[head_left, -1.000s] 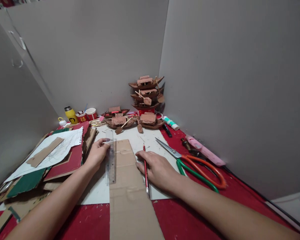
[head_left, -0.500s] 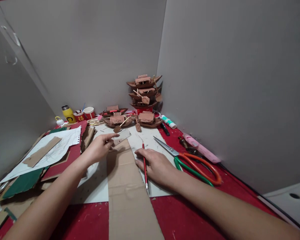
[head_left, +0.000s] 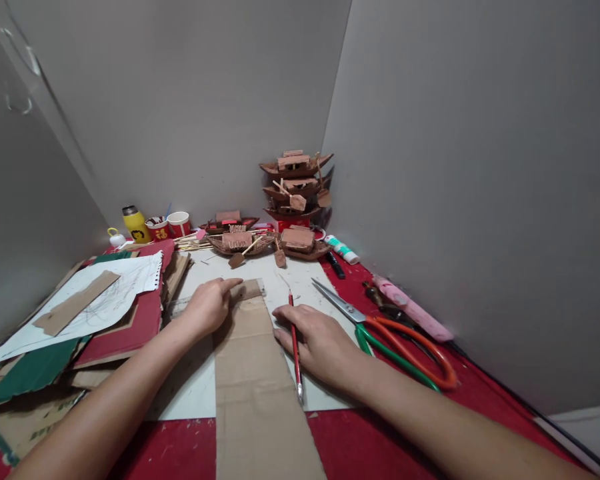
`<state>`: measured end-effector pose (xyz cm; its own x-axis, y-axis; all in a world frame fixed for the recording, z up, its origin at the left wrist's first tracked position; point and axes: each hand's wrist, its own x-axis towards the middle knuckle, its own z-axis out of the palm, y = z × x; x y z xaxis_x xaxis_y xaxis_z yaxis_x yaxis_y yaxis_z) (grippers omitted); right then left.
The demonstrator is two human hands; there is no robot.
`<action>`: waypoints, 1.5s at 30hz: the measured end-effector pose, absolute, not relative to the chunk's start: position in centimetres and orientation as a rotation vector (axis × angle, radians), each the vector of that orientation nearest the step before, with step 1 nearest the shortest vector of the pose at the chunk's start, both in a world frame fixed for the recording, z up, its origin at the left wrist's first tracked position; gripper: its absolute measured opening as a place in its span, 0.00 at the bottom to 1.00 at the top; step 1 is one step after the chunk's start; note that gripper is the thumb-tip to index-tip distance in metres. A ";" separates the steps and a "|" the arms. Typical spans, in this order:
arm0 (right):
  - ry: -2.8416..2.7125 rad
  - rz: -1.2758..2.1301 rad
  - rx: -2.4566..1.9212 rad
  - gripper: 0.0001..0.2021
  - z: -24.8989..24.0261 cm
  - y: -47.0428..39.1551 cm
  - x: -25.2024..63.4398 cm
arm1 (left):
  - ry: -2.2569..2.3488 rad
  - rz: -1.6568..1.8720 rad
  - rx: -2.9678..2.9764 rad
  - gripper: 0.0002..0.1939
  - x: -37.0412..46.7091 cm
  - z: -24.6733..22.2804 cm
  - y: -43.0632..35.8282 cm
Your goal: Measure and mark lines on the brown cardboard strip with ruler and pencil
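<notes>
Cardboard (head_left: 257, 380) is laid from the near edge to the middle, its far end crossed by a clear ruler (head_left: 253, 288). The ruler is partly covered by the left hand (head_left: 207, 309), index finger (head_left: 233, 282) extended; whether it is gripped cannot be told. A red pencil (head_left: 295, 350) is held in the right hand (head_left: 321, 341), left of scissors (head_left: 365, 317).

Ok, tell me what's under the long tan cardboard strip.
Beside the strip, a flat white sheet shows at the far part, red tabletop at the near part; whatever lies directly beneath is covered.
</notes>
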<state>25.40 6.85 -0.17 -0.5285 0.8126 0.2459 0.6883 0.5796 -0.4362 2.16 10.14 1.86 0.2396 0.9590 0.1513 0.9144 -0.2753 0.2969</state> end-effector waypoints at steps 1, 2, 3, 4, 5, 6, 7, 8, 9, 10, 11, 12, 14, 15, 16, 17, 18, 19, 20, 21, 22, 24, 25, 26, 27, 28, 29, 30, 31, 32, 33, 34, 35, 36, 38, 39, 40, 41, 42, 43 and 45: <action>-2.387 0.401 -1.171 0.13 -0.3 6.8 25.4 | 1.793 0.446 2.366 0.23 2.1 1.7 10.1; -2.390 0.399 -1.111 0.14 -0.3 6.7 25.4 | 1.794 0.439 2.375 0.23 2.1 1.6 10.1; -2.403 0.395 -1.024 0.16 -0.3 6.4 25.3 | 1.797 0.434 2.381 0.23 2.1 1.6 10.2; -2.434 0.392 -0.914 0.19 -0.1 6.1 25.2 | 1.801 0.434 2.384 0.23 2.2 1.5 10.2; -2.483 0.395 -0.794 0.21 0.1 5.6 25.1 | 1.806 0.437 2.383 0.23 2.2 1.5 10.3; -2.547 0.407 -0.664 0.22 0.5 5.1 24.8 | 1.811 0.445 2.381 0.23 2.2 1.4 10.3; -2.625 0.434 -0.542 0.23 0.9 4.5 24.5 | 1.815 0.453 2.376 0.23 2.2 1.4 10.3; -2.699 0.468 -0.447 0.23 1.4 3.8 24.2 | 1.818 0.461 2.371 0.23 2.3 1.4 10.4; -2.765 0.502 -0.345 0.24 1.8 3.2 23.9 | 1.821 0.470 2.365 0.23 2.3 1.3 10.4; -2.808 0.519 -0.264 0.23 2.2 2.7 23.5 | 1.823 0.479 2.360 0.23 2.3 1.3 10.4; -2.843 0.521 -0.191 0.21 2.4 2.2 23.1 | 1.825 0.490 2.354 0.23 2.3 1.3 10.4; -2.866 0.510 -0.135 0.20 2.5 1.9 22.7 | 1.825 0.504 2.347 0.23 2.3 1.3 10.4; -2.894 0.463 -0.066 0.18 2.2 1.5 22.0 | 1.823 0.544 2.328 0.23 2.3 1.3 10.4; -2.901 0.438 -0.047 0.18 2.0 1.5 21.7 | 1.824 0.569 2.316 0.23 2.3 1.3 10.4; -2.906 0.417 -0.032 0.18 1.7 1.5 21.4 | 1.828 0.597 2.303 0.22 2.3 1.4 10.4; -2.910 0.401 -0.022 0.18 1.4 1.6 21.1 | 1.835 0.625 2.289 0.22 2.4 1.4 10.4; -2.911 0.390 -0.018 0.17 1.2 1.6 20.9 | 1.843 0.652 2.276 0.22 2.4 1.5 10.3; -2.913 0.383 -0.019 0.16 1.0 1.6 20.8 | 1.849 0.675 2.267 0.22 2.4 1.5 10.3; -2.914 0.379 -0.026 0.16 0.9 1.6 20.8 | 1.851 0.695 2.262 0.21 2.4 1.5 10.3; -2.915 0.377 -0.040 0.15 0.8 1.5 20.9 | 1.848 0.711 2.260 0.21 2.3 1.5 10.2; -2.914 0.377 -0.058 0.15 0.8 1.3 21.1 | 1.843 0.723 2.261 0.21 2.3 1.5 10.2; -2.908 0.386 -0.090 0.16 0.8 1.0 21.7 | 1.829 0.740 2.267 0.21 2.2 1.4 10.0; -2.905 0.395 -0.105 0.16 0.8 0.8 22.1 | 1.822 0.748 2.272 0.21 2.2 1.3 10.0; -2.903 0.405 -0.120 0.16 0.8 0.6 22.5 | 1.812 0.756 2.279 0.21 2.2 1.2 9.9; -2.904 0.416 -0.132 0.16 0.8 0.4 22.9 | 1.802 0.763 2.287 0.21 2.2 1.1 9.9; -2.907 0.426 -0.143 0.17 0.7 0.2 23.1 | 1.790 0.769 2.296 0.21 2.2 1.0 9.8; -2.910 0.436 -0.152 0.17 0.7 0.2 23.4 | 1.779 0.773 2.307 0.21 2.3 1.0 9.7; -2.912 0.443 -0.157 0.17 0.6 0.1 23.5 | 1.767 0.774 2.319 0.20 2.4 0.9 9.7; -2.912 0.448 -0.158 0.17 0.6 0.1 23.6 | 1.757 0.773 2.331 0.20 2.5 0.9 9.6; -2.911 0.450 -0.155 0.17 0.5 0.1 23.6 | 1.747 0.769 2.344 0.20 2.6 0.9 9.5; -2.909 0.448 -0.152 0.17 0.4 0.1 23.5 | 1.736 0.763 2.357 0.20 2.8 0.9 9.4; -2.906 0.445 -0.148 0.16 0.4 0.2 23.5 | 1.726 0.758 2.370 0.20 3.0 0.9 9.3; -2.904 0.440 -0.145 0.16 0.3 0.2 23.5 | 1.715 0.753 2.382 0.20 3.2 1.0 9.2; -2.903 0.435 -0.144 0.16 0.3 0.2 23.4 | 1.703 0.749 2.393 0.20 3.4 1.0 9.1; -2.904 0.426 -0.141 0.15 0.2 0.3 23.4 | 1.683 0.744 2.412 0.19 3.7 1.1 9.0; -2.906 0.423 -0.141 0.15 0.2 0.3 23.4 | 1.674 0.742 2.421 0.19 3.8 1.1 9.0; -2.909 0.421 -0.141 0.15 0.2 0.3 23.4 | 1.668 0.739 2.429 0.19 3.9 1.1 9.0; -2.913 0.419 -0.142 0.15 0.3 0.4 23.4 | 1.663 0.735 2.437 0.19 4.0 1.1 9.0; -2.916 0.415 -0.144 0.15 0.3 0.4 23.4 | 1.659 0.733 2.444 0.19 4.0 1.0 9.0; -2.918 0.410 -0.145 0.15 0.3 0.4 23.4 | 1.654 0.735 2.449 0.19 4.1 1.0 9.1; -2.919 0.393 -0.138 0.15 0.2 0.5 23.4 | 1.643 0.747 2.456 0.18 4.2 0.8 9.3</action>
